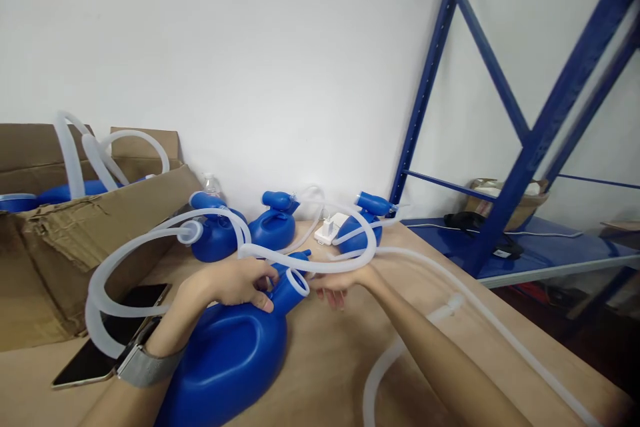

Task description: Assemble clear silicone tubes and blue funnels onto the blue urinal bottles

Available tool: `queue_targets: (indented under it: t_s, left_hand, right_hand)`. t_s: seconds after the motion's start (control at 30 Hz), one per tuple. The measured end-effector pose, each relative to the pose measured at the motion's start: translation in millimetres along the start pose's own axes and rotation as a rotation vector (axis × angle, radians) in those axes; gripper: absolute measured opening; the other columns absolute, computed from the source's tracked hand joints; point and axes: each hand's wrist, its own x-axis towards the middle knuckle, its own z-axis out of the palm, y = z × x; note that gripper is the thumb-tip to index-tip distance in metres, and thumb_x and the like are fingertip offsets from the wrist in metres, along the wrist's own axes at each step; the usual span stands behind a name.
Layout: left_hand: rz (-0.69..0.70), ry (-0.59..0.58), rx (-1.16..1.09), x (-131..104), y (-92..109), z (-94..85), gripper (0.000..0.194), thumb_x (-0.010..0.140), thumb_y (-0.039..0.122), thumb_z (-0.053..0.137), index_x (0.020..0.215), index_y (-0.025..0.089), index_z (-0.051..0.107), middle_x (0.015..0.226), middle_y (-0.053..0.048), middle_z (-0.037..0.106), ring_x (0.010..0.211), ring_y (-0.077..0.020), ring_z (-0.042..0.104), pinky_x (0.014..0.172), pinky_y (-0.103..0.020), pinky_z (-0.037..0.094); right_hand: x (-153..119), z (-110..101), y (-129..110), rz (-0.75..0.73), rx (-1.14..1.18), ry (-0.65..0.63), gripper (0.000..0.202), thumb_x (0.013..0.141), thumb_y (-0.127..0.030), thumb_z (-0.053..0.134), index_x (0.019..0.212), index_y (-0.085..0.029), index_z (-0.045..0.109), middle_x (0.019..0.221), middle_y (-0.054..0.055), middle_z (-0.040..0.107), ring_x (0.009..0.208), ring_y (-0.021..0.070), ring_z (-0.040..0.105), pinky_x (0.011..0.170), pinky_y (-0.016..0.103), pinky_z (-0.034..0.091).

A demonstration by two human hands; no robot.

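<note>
A large blue plastic urinal bottle [225, 353] lies on its side in front of me, its white-rimmed mouth [299, 282] tilted up to the right. My left hand [240, 287] is closed at the bottle's shoulder, thumb and fingers on the blue plastic beside the neck. Just behind the neck shows a blue piece with a narrow nozzle [304, 255]. My right hand [337, 283] is right of the mouth, fingers curled. Its fingertips are partly hidden, and what they hold cannot be made out. A translucent hose [367, 240] loops above both hands.
Several blue bottles with blue heads [273, 230] stand along the wall. A cardboard box [115, 213] with bottles and hoses is at left, a phone [95, 360] beside it. A white charger [327, 230] sits behind. Hoses [490, 307] trail rightward; a blue rack [520, 167] stands right.
</note>
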Motion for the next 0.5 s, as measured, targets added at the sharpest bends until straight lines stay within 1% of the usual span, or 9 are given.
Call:
queue_targets:
  t_s: [0.03,0.07,0.13,0.17,0.27,0.37,0.4,0.47,0.5]
  left_hand:
    - [0.004,0.002,-0.001,0,-2,-0.8,0.045,0.073,0.047,0.076,0.111,0.023,0.070,0.118,-0.007,0.074,0.109,-0.0309,0.069,0.092,-0.037,0.054]
    - [0.008,0.000,-0.001,1,-4,-1.3,0.044,0.073,0.047,0.076,0.109,0.023,0.070,0.116,-0.007,0.075,0.107,-0.0308,0.069,0.090,-0.037,0.055]
    - [0.029,0.013,-0.016,4,-6,-1.8,0.041,0.073,0.045,0.077,0.107,0.023,0.071,0.113,-0.008,0.075,0.104,-0.0300,0.070,0.088,-0.037,0.056]
    - [0.049,0.032,-0.032,5,-5,-1.8,0.041,0.073,0.043,0.076,0.109,0.023,0.071,0.113,-0.008,0.075,0.102,-0.0296,0.071,0.087,-0.037,0.057]
    - [0.141,0.108,-0.076,8,-2,-0.8,0.050,0.074,0.034,0.074,0.123,0.025,0.067,0.120,-0.008,0.073,0.103,-0.0283,0.071,0.087,-0.036,0.058]
    - [0.187,0.110,-0.079,7,3,0.2,0.061,0.076,0.032,0.073,0.135,0.027,0.061,0.130,-0.009,0.068,0.108,-0.0283,0.069,0.089,-0.035,0.057]
    - [0.186,0.104,-0.067,6,5,-0.1,0.061,0.077,0.034,0.073,0.136,0.027,0.061,0.130,-0.009,0.067,0.108,-0.0284,0.069,0.089,-0.036,0.057]
    - [0.179,0.115,-0.043,2,10,-1.9,0.054,0.081,0.039,0.071,0.133,0.027,0.063,0.126,-0.008,0.069,0.107,-0.0282,0.068,0.090,-0.036,0.056]
    - [0.183,0.130,-0.040,-1,13,-3.6,0.050,0.084,0.041,0.068,0.131,0.027,0.064,0.123,-0.007,0.070,0.105,-0.0276,0.068,0.089,-0.035,0.055]
  right_hand:
    - [-8,0,4,-0.013,-0.007,-0.074,0.040,0.083,-0.053,0.078,0.082,-0.013,0.071,0.068,0.002,0.068,0.060,0.0161,0.066,0.057,0.026,0.053]
    - [-15,0,8,-0.078,0.005,-0.133,0.042,0.087,-0.056,0.071,0.084,-0.014,0.070,0.065,0.000,0.067,0.057,0.0140,0.064,0.057,0.024,0.051]
    - [-22,3,16,-0.221,0.106,-0.097,0.046,0.091,-0.060,0.063,0.081,-0.016,0.066,0.064,0.000,0.066,0.059,0.0138,0.064,0.058,0.024,0.049]
    - [-22,5,18,-0.284,0.166,-0.058,0.047,0.092,-0.062,0.061,0.079,-0.017,0.064,0.065,0.001,0.066,0.061,0.0144,0.063,0.058,0.024,0.048]
    - [-21,13,16,-0.410,0.292,0.061,0.044,0.091,-0.062,0.061,0.081,-0.019,0.064,0.071,0.002,0.067,0.065,0.0167,0.062,0.062,0.028,0.049]
    - [-23,15,-3,-0.517,0.248,0.120,0.034,0.090,-0.054,0.067,0.092,-0.021,0.066,0.086,0.002,0.068,0.078,0.0175,0.062,0.071,0.029,0.050]
    - [-25,12,-12,-0.541,0.203,0.138,0.030,0.088,-0.052,0.071,0.095,-0.022,0.067,0.091,0.001,0.067,0.082,0.0175,0.061,0.073,0.028,0.049]
    - [-30,5,-32,-0.566,0.091,0.187,0.032,0.084,-0.050,0.077,0.101,-0.024,0.068,0.096,0.001,0.067,0.085,0.0177,0.060,0.075,0.027,0.049]
    - [-33,1,-41,-0.595,0.013,0.180,0.033,0.082,-0.051,0.079,0.100,-0.025,0.069,0.097,0.001,0.067,0.086,0.0181,0.060,0.076,0.028,0.049]
